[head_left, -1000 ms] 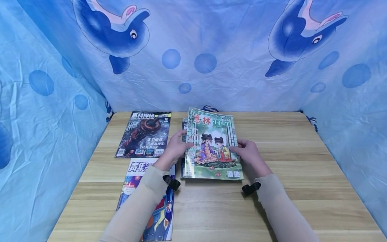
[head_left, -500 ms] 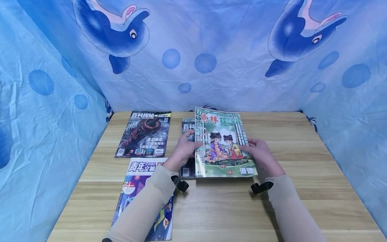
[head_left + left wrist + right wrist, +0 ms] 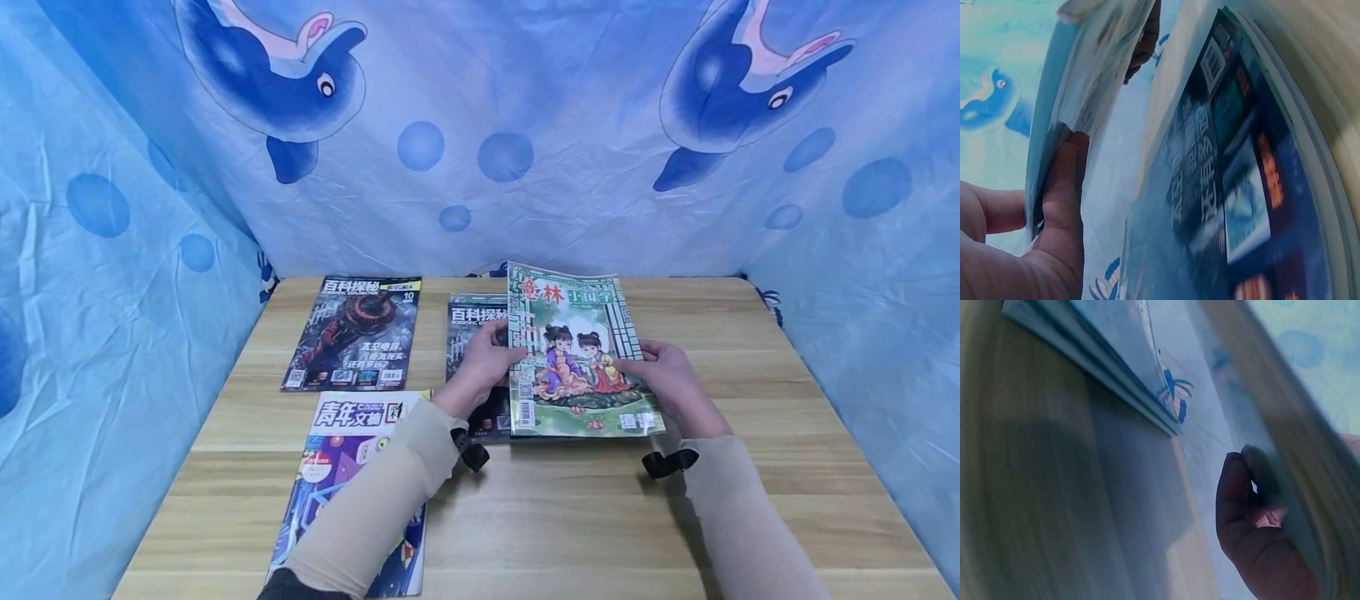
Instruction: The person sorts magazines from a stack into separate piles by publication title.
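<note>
Both hands hold a green magazine [image 3: 581, 350] with two cartoon children on its cover. My left hand [image 3: 483, 362] grips its left edge, thumb on the cover and fingers beneath. On the opposite edge my right hand [image 3: 667, 379] pinches it the same way. The wrist views show the magazine raised, with a gap under it. Below and to its left, a stack of magazines with a dark cover [image 3: 480, 417] lies on the table, partly hidden by the green magazine and my left hand. That dark cover [image 3: 1210, 169] fills much of the left wrist view.
Another dark magazine [image 3: 356, 333] lies at the table's back left. In front of it is a purple and white magazine [image 3: 345, 450], partly under my left sleeve. The wooden table [image 3: 765, 417] ends against a blue curtain [image 3: 600, 217] with dolphins.
Both hands have moved to the right with the green magazine. More of the dark magazine stack beneath now shows on the left.
</note>
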Tool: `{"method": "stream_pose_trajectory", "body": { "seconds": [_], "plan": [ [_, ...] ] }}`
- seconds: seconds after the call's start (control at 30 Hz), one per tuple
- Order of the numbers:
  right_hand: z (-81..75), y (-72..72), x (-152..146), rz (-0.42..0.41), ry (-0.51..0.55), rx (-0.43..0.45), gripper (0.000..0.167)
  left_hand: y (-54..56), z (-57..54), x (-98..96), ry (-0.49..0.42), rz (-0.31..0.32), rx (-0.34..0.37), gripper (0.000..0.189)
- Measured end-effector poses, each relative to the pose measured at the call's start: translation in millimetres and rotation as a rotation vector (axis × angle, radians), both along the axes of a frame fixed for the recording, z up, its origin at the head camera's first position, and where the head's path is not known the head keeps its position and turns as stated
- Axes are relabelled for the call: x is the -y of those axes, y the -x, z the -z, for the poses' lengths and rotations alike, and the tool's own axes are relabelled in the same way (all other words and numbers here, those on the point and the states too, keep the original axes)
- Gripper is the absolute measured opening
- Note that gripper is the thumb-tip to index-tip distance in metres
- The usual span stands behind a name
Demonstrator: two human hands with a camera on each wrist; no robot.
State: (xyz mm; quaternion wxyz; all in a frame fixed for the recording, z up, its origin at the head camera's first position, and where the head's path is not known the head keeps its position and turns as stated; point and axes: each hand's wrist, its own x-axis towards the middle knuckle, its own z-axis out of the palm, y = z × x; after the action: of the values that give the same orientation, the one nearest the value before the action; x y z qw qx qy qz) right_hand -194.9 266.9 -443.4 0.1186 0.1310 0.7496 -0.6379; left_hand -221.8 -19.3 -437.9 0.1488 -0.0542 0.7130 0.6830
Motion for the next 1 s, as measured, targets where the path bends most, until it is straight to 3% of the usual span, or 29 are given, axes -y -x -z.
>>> {"method": "stream_pose_trajectory", "body": {
  "seconds": [0.17, 0.37, 0.7, 1.0],
  "plan": [
    [-1.1, 0.0, -13.8, 0.018, -0.084, -0.002, 0.075, 4.6, 6.6, -20.6, 0.04, 0.007, -0.008, 0.06],
    [-0.4, 0.3, -35.5, 0.026, -0.102, -0.008, 0.078, 9.2, 5.6, -42.9, 0.048, 0.053, -0.012, 0.06],
    [-9.9, 12.4, -69.1, 0.059, -0.16, -0.026, 0.078, 23.5, 1.8, -78.1, -0.072, 0.069, -0.054, 0.059],
    [-4.2, 21.6, -95.4, 0.066, -0.223, -0.008, 0.081, 35.2, 1.3, -109.1, 0.021, 0.091, -0.102, 0.056]
  ]
}}
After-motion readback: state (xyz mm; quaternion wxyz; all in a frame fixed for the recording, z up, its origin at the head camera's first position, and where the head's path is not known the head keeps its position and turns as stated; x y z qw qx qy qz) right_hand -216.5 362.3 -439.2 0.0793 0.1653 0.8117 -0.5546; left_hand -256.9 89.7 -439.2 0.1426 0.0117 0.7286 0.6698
